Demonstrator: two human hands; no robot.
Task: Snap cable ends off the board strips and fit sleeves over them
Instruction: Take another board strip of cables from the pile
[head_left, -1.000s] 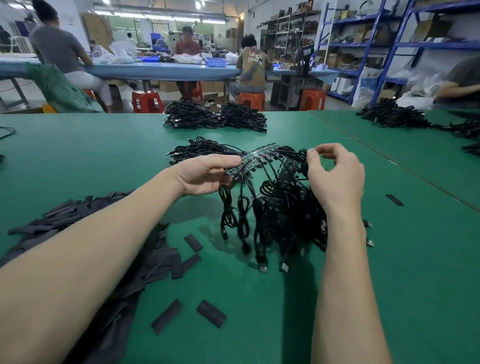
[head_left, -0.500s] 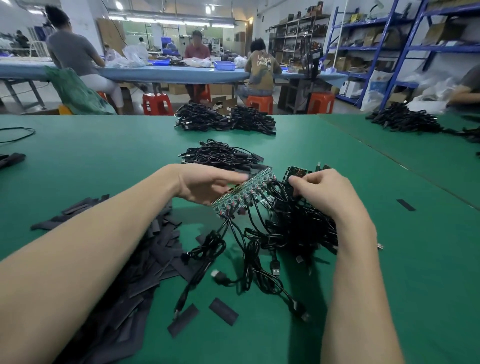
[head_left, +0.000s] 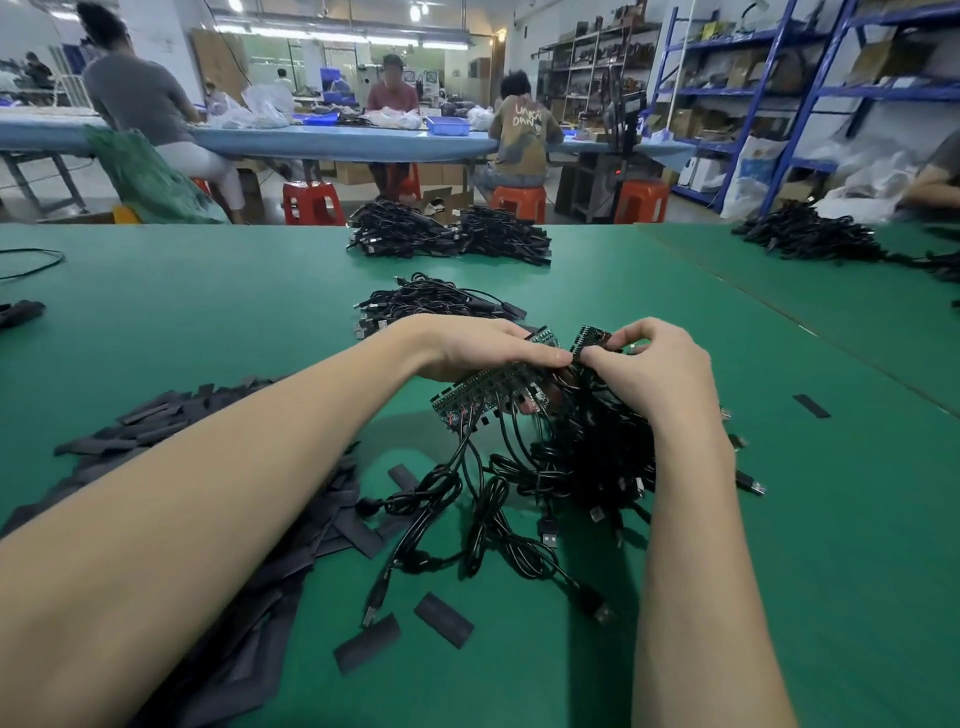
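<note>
Single view only, head cam, wide-angle. Looks forward and down over the green surface (head_left: 208, 312) from the wearer's seat; both forearms enter from the bottom edge and run up to mid-frame. Left hand (head_left: 483, 348) and right hand (head_left: 649, 374) sit close to centre, near the lens, over the cable tangle (head_left: 571, 467). Sleeves (head_left: 218, 519) fill the lower left, very close. Upper third is far field: blue bench (head_left: 337, 140) with seated people straight ahead, blue shelving (head_left: 810, 93) at upper right. Strong barrel distortion, so the surface's far edge bows and the shelving leans. No second view, so no overlap.
</note>
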